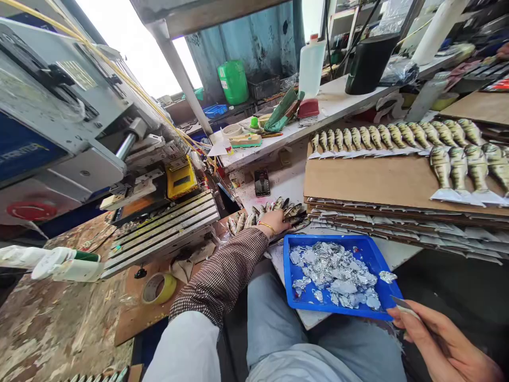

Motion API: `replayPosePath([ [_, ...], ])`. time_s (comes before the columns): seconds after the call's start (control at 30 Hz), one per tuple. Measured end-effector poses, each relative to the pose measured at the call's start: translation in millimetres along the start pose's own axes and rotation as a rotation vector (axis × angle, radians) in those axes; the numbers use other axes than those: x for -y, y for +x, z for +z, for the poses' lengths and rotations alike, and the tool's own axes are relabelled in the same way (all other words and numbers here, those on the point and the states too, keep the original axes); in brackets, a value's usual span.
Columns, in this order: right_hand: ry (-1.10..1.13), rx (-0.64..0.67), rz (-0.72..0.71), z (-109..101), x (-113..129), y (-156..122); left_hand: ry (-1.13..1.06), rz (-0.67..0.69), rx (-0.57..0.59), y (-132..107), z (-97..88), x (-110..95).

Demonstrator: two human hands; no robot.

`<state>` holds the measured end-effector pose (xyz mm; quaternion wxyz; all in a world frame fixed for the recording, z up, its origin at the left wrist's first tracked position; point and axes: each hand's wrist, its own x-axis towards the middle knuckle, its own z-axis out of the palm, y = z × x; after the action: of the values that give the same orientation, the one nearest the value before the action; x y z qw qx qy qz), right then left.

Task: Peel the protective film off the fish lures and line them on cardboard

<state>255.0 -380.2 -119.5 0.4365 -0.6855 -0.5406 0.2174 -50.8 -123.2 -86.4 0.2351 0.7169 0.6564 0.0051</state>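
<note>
My left hand (275, 222) reaches into a pile of striped fish-shaped lures (240, 222) on the white bench. Its fingers curl down among them, and the fingertips are hidden, so I cannot tell whether one is gripped. At the lower right, my right hand (445, 334) pinches a thin flat blade (405, 306) between thumb and fingers. Its tip points toward the blue tray (292, 297) in front of my lap. Crumpled silvery film scraps (338, 273) lie in the tray. One loose scrap (387, 276) shows at its right rim.
Stacked cardboard sheets (358, 183) at the right carry rows of fish lures (441, 164). A phone (261, 182) lies behind the pile. At left stand a machine (59, 132) and its slotted bed (167, 228), with a tape roll (159, 288) nearby. Bottles (312, 66) line the back shelf.
</note>
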Motion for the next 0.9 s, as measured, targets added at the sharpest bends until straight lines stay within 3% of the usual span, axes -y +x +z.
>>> replayPosePath([
  [0.13, 0.007, 0.084, 0.000, 4, -5, 1, -0.185, 0.018, -0.156, -31, -24.5, 11],
  [0.2, 0.000, 0.141, -0.046, 8, 1, 7, -0.581, 0.048, -0.170, -55, -33.6, 12],
  [0.3, 0.019, 0.205, -0.176, 19, 24, 18, -1.354, 0.080, 0.004, -98, -30.9, 5],
  [0.4, 0.041, 0.185, -0.301, 33, 49, 25, -1.682, -0.008, 0.221, -138, -5.1, -10],
  [0.5, 0.062, 0.214, -0.380, 44, 65, 26, -1.861, -0.132, 0.305, -166, 32.9, -28],
  [0.63, 0.070, 0.255, -0.370, 48, 68, 22, -2.004, -0.227, 0.406, -184, 74.4, -48],
  [0.73, 0.066, 0.244, -0.373, 47, 68, 21, -2.019, -0.236, 0.488, -190, 89.7, -57],
  [0.9, 0.088, 0.218, -0.400, 41, 68, 18, -1.964, -0.267, 0.555, -195, 95.9, -61],
])
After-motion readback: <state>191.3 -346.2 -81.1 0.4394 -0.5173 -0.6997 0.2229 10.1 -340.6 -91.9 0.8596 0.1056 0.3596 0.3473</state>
